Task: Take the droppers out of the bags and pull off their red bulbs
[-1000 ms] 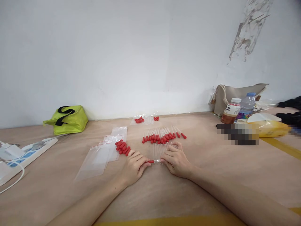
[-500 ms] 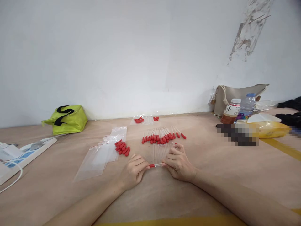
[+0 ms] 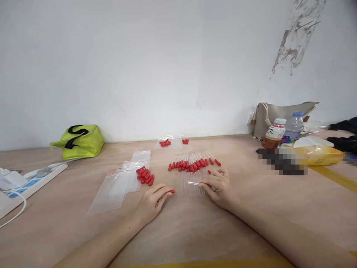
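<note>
My left hand (image 3: 153, 203) is closed, pinching a small red rubber dropper bulb (image 3: 172, 191) at its fingertips. Across a gap, my right hand (image 3: 220, 188) is closed on a clear glass dropper tube (image 3: 193, 182), whose free end points left toward the bulb. Beneath and beside that tube lies a row of loose clear tubes (image 3: 185, 188) on the table. Just beyond them, droppers with red bulbs (image 3: 184, 164) are fanned out, tubes pointing away. One red bulb end (image 3: 209, 172) shows by my right fingers; whether they touch it I cannot tell. Left of these sits a pile of loose red bulbs (image 3: 145, 175).
Clear zip bags (image 3: 111, 190) overlap at left, near a power strip (image 3: 33, 186) and a lime-green bag (image 3: 83, 143). More red bulbs (image 3: 165, 143) lie on plastic by the wall. Bottles (image 3: 275, 134), a beige bag (image 3: 284, 109) and a yellow tissue pack (image 3: 323, 154) stand at right.
Earlier, a red bulb and a tube met end to end between my hands. Now my hands are farther apart, and the bulb in my left and tube in my right do not touch.
</note>
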### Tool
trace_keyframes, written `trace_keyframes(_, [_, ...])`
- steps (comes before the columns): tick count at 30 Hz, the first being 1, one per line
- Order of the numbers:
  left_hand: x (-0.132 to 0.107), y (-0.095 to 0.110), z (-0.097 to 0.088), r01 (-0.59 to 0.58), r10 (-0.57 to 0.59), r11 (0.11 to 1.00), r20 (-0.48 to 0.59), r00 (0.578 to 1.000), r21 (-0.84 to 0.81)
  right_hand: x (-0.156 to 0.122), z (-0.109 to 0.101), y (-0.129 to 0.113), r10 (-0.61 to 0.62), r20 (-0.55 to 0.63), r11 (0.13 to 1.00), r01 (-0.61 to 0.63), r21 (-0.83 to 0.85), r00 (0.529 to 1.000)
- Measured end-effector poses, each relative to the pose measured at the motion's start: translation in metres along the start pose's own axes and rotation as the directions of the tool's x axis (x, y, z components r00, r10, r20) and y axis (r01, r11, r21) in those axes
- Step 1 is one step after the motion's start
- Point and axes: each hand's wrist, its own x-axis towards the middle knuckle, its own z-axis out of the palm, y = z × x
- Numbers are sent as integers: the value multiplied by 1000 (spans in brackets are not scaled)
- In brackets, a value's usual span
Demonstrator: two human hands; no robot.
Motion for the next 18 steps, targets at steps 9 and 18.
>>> trace_keyframes(9, [16, -41, -42, 388, -363, 920, -254, 897, 57, 31, 11, -7, 81, -61, 995, -77, 70, 995])
trace_keyframes(18, [6, -106, -62, 624, -584, 782, -352, 732, 0, 51, 62, -34, -101, 127, 957, 131, -259, 987])
